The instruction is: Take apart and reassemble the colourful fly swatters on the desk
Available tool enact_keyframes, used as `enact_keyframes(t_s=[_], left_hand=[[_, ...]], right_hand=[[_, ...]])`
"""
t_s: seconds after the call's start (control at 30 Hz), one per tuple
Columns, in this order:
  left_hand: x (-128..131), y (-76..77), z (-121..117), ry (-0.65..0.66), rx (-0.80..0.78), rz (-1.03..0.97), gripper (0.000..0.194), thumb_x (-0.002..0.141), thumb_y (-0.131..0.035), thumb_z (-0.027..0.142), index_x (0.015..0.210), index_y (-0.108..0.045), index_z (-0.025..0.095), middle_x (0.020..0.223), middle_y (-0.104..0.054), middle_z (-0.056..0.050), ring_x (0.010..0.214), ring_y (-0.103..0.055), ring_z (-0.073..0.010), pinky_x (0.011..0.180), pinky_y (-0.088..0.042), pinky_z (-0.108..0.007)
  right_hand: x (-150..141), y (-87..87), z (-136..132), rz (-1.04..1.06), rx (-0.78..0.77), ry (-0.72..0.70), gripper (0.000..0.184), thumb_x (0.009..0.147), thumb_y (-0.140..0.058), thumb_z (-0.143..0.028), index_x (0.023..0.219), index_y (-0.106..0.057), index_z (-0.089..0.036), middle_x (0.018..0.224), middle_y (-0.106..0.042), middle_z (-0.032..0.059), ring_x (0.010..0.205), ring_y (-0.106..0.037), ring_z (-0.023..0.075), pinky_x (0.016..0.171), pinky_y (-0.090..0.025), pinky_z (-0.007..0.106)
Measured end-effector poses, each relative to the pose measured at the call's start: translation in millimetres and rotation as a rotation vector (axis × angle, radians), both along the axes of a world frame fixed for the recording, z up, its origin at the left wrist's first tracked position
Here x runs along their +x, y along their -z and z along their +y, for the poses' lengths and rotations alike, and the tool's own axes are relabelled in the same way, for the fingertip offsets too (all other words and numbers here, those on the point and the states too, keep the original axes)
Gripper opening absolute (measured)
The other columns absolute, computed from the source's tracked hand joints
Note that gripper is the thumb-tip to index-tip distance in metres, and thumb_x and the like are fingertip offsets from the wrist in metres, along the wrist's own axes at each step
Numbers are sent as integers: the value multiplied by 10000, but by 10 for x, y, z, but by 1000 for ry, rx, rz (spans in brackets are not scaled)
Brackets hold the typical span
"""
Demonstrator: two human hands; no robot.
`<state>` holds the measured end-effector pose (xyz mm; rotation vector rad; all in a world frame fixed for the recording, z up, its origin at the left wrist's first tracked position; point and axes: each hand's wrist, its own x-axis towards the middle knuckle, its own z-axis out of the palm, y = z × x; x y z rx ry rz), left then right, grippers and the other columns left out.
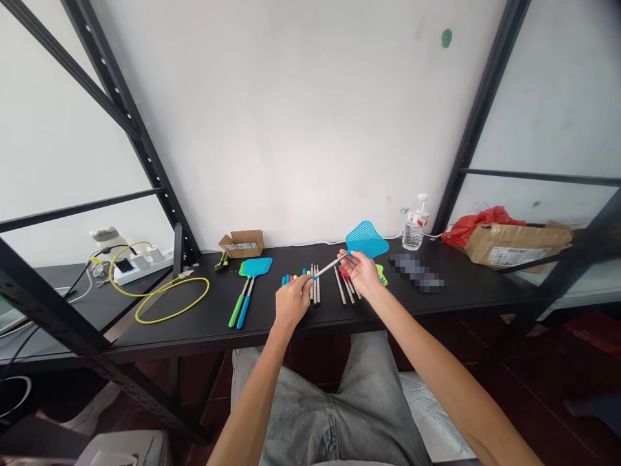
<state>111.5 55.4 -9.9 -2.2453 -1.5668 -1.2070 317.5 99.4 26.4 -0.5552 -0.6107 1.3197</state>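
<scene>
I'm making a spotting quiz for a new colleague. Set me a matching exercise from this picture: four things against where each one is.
Things:
1. Blue fly swatter
2. Small cardboard box
3. Plastic water bottle
4. Yellow cable

Places:
A. Looped on the desktop, left of the hands
B. Upright at the back edge of the black desk, right of the hands
C. Spanning the left hand and right hand
D. Open at the desk's back, left of the hands

Pairs: 1-C, 2-D, 3-B, 4-A
</scene>
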Motion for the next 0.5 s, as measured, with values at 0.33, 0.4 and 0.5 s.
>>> enact_keyframes(t_s=[0.33, 0.4, 0.5], left_hand=[[0, -10, 0, 41, -43, 41, 384, 1009, -350, 405, 1087, -686, 237, 823, -727, -53, 744, -658, -182, 636, -388, -244], [2, -9, -1, 55, -41, 44, 388, 1012, -343, 404, 1087, -684, 234, 843, -730, -54, 761, -660, -183, 637, -388, -244], [3, -5, 1, 62, -51, 41, 397, 1014, -333, 401, 1096, -682, 230, 872, -733, -59, 782, -663, -185, 643, -391, -246]], right_hand=[[-52, 17, 8, -44, 15, 34, 54, 755, -670, -202, 756, -617, -209, 894, -760, 69, 878, -724, 198, 759, -608, 279], [-64, 27, 14, -52, 22, 41, 56, 762, -665, -223, 751, -612, -213, 891, -760, 67, 878, -723, 199, 761, -606, 284], [-66, 34, 22, -103, 47, 55, 95, 765, -679, -265, 750, -597, -218, 890, -760, 66, 881, -722, 206, 755, -603, 298]])
